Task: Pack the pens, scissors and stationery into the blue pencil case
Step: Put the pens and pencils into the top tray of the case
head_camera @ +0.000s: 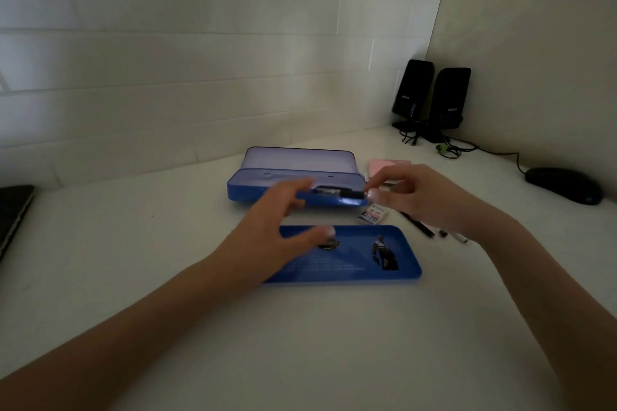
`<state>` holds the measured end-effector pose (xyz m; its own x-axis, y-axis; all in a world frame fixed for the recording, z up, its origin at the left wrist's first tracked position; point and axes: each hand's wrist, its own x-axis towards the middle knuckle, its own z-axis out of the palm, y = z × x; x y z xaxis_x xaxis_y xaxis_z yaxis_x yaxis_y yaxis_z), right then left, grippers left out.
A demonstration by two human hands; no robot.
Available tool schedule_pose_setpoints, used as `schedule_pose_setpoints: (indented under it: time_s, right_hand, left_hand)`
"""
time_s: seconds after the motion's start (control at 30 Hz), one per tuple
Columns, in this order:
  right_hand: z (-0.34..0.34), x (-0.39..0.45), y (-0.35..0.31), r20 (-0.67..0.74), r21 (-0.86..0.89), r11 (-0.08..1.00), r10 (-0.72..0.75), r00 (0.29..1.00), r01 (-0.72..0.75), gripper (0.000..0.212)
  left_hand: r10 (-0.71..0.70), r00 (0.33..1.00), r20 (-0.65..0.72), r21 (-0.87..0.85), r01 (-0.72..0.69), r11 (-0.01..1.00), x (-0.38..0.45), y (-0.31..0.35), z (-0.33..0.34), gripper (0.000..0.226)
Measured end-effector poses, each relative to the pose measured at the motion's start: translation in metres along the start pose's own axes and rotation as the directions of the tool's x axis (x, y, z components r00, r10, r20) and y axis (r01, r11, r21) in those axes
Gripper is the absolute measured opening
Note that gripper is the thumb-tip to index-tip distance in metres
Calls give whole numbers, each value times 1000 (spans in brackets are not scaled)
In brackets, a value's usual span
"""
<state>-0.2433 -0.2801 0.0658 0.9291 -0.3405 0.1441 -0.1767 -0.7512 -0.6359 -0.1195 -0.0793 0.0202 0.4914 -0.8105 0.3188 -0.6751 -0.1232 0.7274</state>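
Two bare hands are over a white desk [133, 260] in a dim corner. Largest item on it: the blue pencil case [293, 183], open, lid tipped up toward the wall, long axis running left to right across the desk. Just in front of it lies a flat blue tray [404, 264], same left-right axis, with a printed figure and lines of pale text too blurred to read.

Two black speakers [430, 97] stand in the far right corner; each has a small pale logo, not legible. A dark mouse [564, 185] sits at right, well apart from the case. A dark flat object [13, 213] lies at the left edge, cut off by the frame.

Left hand [283, 220]: fingers spread wide, gripping nothing, hovering over the tray and the case's front edge; motion-blurred. Right hand [414, 197]: thumb and fingers pinched on the right end of a black pen [344, 193], which is level at the case's front rim, pointing left-right along the case.

Pink sticky notes [384, 165] lie behind the right hand. A small white box [374, 214] marked "2B" sits just right of the case. Dark pens [420, 227] lie on the desk below the right wrist, angled diagonally.
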Motion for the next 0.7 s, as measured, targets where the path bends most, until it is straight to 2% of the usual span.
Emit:
schedule_pose_setpoints:
  time_s: [0.07,0.13,0.23,0.37,0.47,0.57,0.7]
  right_hand:
    - [8,1,-3,74,13,999,-47,996,46,14]
    - [16,2,-4,102,21,994,-109,989,107,11]
    - [25,3,-6,90,46,986,-166,982,163,9]
    - [47,1,-6,40,103,983,-156,987,151,13]
    - [64,1,-6,33,1,985,-174,984,174,21]
    - [74,5,-7,7,-154,951,-270,963,268,18]
    - [80,6,-10,-47,-244,934,-281,959,262,11]
  left_hand:
    - [-54,992,-115,-103,43,994,6,-1,-6,69]
    - [-72,992,-107,-89,62,994,10,-3,-14,57]
    - [-44,997,-69,51,47,998,11,-8,-22,32]
    - [24,999,38,302,-35,953,10,-12,-27,22]
    - [22,990,136,451,-81,889,9,-15,-32,11]
    - [53,988,146,583,-129,802,11,-17,-35,9]
    - [-31,989,142,524,-49,850,12,-18,-34,10]
